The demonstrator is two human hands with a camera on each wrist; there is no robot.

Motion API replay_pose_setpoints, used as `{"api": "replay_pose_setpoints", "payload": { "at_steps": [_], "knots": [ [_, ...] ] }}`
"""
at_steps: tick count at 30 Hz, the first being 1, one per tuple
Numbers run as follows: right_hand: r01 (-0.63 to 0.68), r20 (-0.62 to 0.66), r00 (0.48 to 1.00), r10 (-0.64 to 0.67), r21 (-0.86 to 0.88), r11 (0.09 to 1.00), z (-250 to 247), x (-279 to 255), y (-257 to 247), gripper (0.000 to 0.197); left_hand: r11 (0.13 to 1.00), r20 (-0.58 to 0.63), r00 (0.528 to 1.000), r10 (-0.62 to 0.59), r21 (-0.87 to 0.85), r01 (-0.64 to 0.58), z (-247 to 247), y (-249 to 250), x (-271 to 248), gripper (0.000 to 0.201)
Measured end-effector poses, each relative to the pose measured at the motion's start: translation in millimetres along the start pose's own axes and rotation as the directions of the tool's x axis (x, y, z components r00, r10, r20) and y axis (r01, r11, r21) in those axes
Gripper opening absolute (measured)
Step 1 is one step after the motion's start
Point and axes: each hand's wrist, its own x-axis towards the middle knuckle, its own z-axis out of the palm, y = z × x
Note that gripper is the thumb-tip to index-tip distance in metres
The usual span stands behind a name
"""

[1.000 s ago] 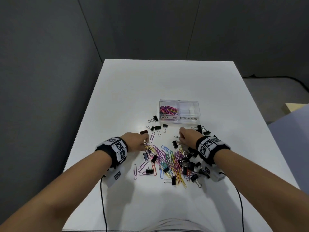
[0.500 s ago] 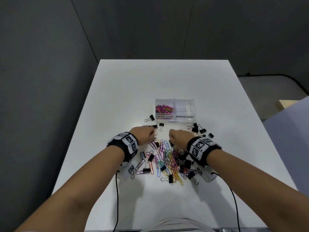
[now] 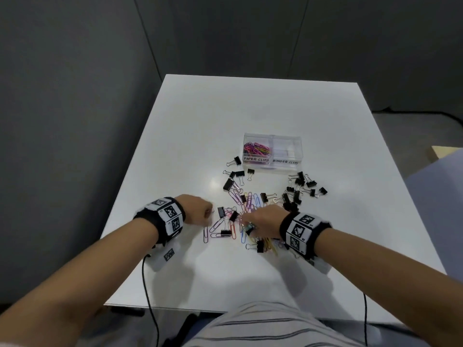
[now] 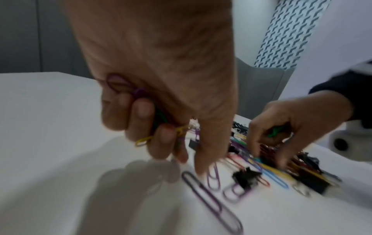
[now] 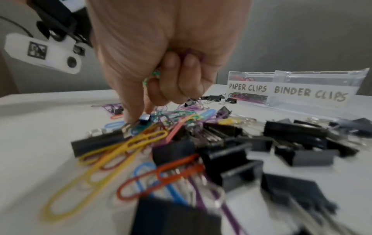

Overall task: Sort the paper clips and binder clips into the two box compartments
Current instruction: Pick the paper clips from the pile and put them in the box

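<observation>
A clear two-compartment box (image 3: pixel 288 169) stands mid-table, labelled PAPER CLIPS on the left and BINDER CLIPS on the right. Coloured paper clips (image 3: pixel 256 149) lie in its left compartment; the right one looks empty. A mixed pile of coloured paper clips (image 3: pixel 248 204) and black binder clips (image 3: pixel 292 199) lies in front of it. My left hand (image 3: pixel 200 209) is at the pile's left edge and grips several paper clips (image 4: pixel 141 139) in curled fingers. My right hand (image 3: pixel 260 219) is over the pile's near side, holds paper clips (image 5: pixel 153 76) in its palm, and its thumb and forefinger reach down onto the pile.
The white table (image 3: pixel 250 108) is bare behind the box and along the front edge. More binder clips (image 3: pixel 235 175) are scattered left of the box. Cables (image 3: pixel 147 284) hang from both wrist units. A grey wall stands on the left.
Both hands have drawn back toward me from the far side of the pile to its near side. The head view has shifted, so the table sits further right.
</observation>
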Motion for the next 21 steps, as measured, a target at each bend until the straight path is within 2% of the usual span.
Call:
{"api": "replay_pose_setpoints", "payload": {
  "at_steps": [2, 8, 13, 17, 21],
  "knots": [
    [-0.054, -0.035, 0.998, 0.056, 0.058, 0.997, 3.9, -3.5, 5.0, 0.025, 1.000, 0.055, 0.998, -0.017, -0.004, 0.017, 12.6, -4.2, -4.1, 0.027],
    [-0.138, -0.117, 0.982, 0.145, 0.064, 0.988, 3.4, -6.8, 26.1, 0.025, 0.999, 0.027, 0.999, -0.037, -0.003, 0.037, 14.3, -2.9, -4.0, 0.039],
    [-0.219, -0.155, 0.961, 0.229, 0.078, 0.973, -1.4, -3.7, 42.3, 0.029, 0.999, 0.066, 0.997, 0.031, -0.028, -0.029, 8.2, 0.5, 6.1, 0.046],
    [-0.150, -0.127, 0.978, 0.164, 0.116, 0.982, 0.1, -7.4, 40.1, 0.033, 0.983, 0.035, 0.995, 0.096, -0.161, -0.089, 9.2, 4.5, 11.0, 0.041],
    [-0.059, -0.030, 0.998, 0.061, 0.064, 0.996, 8.9, -14.2, 34.1, 0.036, 0.983, -0.007, 0.991, 0.133, -0.129, -0.133, 4.4, 9.4, 16.6, 0.021]
  ]
}}
